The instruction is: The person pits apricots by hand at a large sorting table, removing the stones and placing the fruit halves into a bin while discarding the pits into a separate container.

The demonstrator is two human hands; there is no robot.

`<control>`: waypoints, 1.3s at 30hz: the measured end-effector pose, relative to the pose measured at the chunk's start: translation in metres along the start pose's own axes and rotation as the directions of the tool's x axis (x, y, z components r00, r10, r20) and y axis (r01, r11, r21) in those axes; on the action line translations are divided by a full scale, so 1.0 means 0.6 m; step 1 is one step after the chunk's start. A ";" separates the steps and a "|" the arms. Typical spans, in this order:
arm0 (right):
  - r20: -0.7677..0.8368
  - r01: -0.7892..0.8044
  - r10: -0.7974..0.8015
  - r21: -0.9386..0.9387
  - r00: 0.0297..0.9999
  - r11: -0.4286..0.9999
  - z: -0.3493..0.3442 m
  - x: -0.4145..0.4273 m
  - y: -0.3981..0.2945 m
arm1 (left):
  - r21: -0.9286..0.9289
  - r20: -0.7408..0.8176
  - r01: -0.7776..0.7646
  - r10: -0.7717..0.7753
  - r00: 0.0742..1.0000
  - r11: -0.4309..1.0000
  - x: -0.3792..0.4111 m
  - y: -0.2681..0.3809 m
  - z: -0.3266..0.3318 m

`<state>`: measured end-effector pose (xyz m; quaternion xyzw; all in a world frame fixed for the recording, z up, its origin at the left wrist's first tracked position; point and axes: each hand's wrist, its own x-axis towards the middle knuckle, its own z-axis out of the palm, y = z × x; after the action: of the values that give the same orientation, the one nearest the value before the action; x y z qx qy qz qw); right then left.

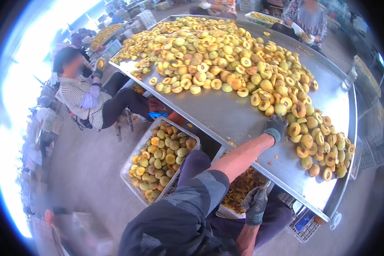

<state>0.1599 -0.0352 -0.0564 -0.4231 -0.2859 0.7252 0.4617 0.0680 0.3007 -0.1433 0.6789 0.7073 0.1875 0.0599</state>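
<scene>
My left hand (276, 124), in a dark grey glove, reaches over the metal table (217, 110). Its fingers are spread beside halved peaches or similar stone fruit (280, 109); nothing shows in its grasp, though the palm is hidden. Low on the right, over my lap, my right hand (256, 200), gloved too, is closed around what looks like a small metal tool (268, 184), mostly hidden by the fingers. Near it, under the table's edge, a crate holds brown-orange scraps (243, 188). A large pile of fruit (211, 60), many halves with cut faces or pit hollows showing, covers the table's far side and right end.
A white plastic crate (124, 174) of fruit stands left of my knee. A seated person (83, 92) is at the left, others sit across the table. The table has a raised metal rim (192, 123). Another crate (302, 228) lies below its right corner.
</scene>
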 end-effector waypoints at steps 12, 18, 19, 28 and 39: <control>0.199 0.580 -0.616 -0.633 0.762 0.513 0.011 0.018 -0.011 | -0.880 0.333 0.275 -0.092 0.938 -0.387 -0.205 -0.142 -0.159; 0.164 0.491 -0.475 -0.477 0.864 0.729 0.126 -0.009 -0.032 | -0.915 0.112 0.108 0.011 0.994 -0.388 -0.360 -0.102 -0.376; 0.220 0.435 -0.376 -0.503 0.900 0.747 0.137 -0.008 -0.046 | -0.993 -0.029 -0.030 -0.012 1.000 -0.118 -0.369 -0.100 -0.383; 0.192 0.450 -0.453 -0.682 0.871 0.577 0.204 -0.034 -0.081 | -0.957 0.047 -0.002 -0.162 0.986 -0.289 -0.429 -0.061 -0.431; 0.107 0.424 -0.484 -0.666 0.869 0.614 0.214 -0.047 -0.071 | -0.991 -0.040 -0.067 -0.228 0.973 -0.113 -0.447 -0.037 -0.451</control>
<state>0.0716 -0.0465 0.0493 -0.5036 -0.6050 0.4137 0.4575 -0.0257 -0.0127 0.0531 0.3407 0.3740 0.7130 0.4854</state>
